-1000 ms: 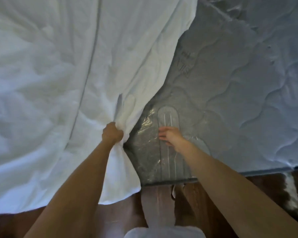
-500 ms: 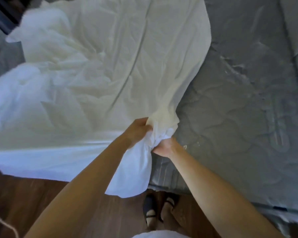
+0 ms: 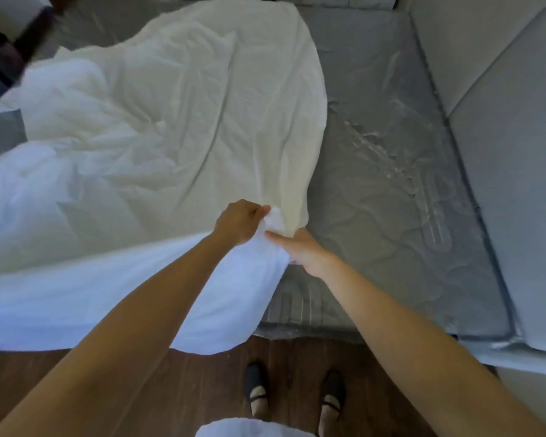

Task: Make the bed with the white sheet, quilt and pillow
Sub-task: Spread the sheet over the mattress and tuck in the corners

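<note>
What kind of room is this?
Most likely a bedroom: a bare grey quilted mattress half covered by a white sheet that both hands grip at its edge, a padded grey panel beside the mattress, and dark wood flooring underfoot.

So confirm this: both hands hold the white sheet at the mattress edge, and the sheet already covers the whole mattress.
Not the whole mattress: the head view shows its right part bare and grey. The left hand and right hand do hold the white sheet at the edge.
</note>
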Tool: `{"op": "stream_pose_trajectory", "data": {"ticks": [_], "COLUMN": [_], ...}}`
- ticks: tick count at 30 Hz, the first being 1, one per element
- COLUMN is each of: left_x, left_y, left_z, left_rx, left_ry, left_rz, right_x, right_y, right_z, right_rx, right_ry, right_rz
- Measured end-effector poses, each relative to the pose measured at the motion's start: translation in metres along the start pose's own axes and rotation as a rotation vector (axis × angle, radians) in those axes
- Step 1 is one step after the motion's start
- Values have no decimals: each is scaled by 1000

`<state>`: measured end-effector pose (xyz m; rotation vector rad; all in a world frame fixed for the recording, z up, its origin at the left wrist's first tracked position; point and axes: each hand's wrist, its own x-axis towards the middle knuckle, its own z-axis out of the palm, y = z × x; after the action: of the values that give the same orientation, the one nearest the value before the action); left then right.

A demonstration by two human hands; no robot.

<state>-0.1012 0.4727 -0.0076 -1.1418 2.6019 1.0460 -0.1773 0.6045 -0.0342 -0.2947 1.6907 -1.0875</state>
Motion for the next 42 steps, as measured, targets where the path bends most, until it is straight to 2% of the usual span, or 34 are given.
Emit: {"op": "stream_pose_trajectory", "data": {"ticks": [2, 3, 5, 8, 10, 11, 12, 14, 16, 18, 19, 23, 25, 27, 29, 31, 34, 36, 39, 40, 42], "left_x": [-9, -14, -22, -52, -81, -94, -104, -115, -119, -121, -125, -145, -154, -163, -168, -167, -163, -166, -177, -183, -188], "left_y": [-2, 0, 8, 51, 93, 109, 119, 132, 145, 159, 166, 194, 200, 197, 189, 178, 156, 147, 155, 166, 186], "left_z": [3, 6, 14, 54, 95, 117, 136, 159, 151, 128, 112, 59, 45, 37, 34, 31, 34, 45, 88, 106, 129], "left_rx": [65, 104, 157, 31, -63, -9, 97, 253, 293, 281, 261, 50, -56, -143, -250, -294, -18, 145, 177, 161, 153], "left_ry": [117, 150, 201, 301, 170, 96, 72, 181, 286, 300, 308, 328, 308, 324, 385, 496, 572, 590, 603, 539, 377], "left_rz": [-78, -108, -132, 72, 272, 295, 271, 138, 10, 24, 49, 114, 112, 100, 74, 1, -144, -113, 243, 278, 187], "right_x": [-18, -25, -40, -61, -82, -92, -99, -115, -124, -133, -137, -142, -146, -146, -151, -157, -167, -167, -170, -176, -186], "right_y": [-4, -2, 0, 8, 6, 3, 3, 3, 2, -2, -5, 4, 10, 15, 18, 18, 12, 6, 3, 3, 1], "right_z": [-28, -45, -70, -103, -123, -133, -144, -169, -187, -197, -198, -175, -153, -135, -126, -128, -143, -158, -173, -174, -169], "right_rx": [-55, -29, 78, 191, 221, 236, 243, 272, 322, 404, 406, 125, 102, 89, -23, -199, -635, -752, -659, -595, -452], "right_ry": [82, 70, -73, -196, -136, -83, -35, 31, 66, 30, -43, -365, -365, -198, 34, 132, 183, 234, 280, 294, 285], "right_rz": [-45, -38, 5, 73, 92, 108, 118, 119, 97, 44, -3, -126, -221, -337, -455, -597, -679, -629, -565, -551, -510]}}
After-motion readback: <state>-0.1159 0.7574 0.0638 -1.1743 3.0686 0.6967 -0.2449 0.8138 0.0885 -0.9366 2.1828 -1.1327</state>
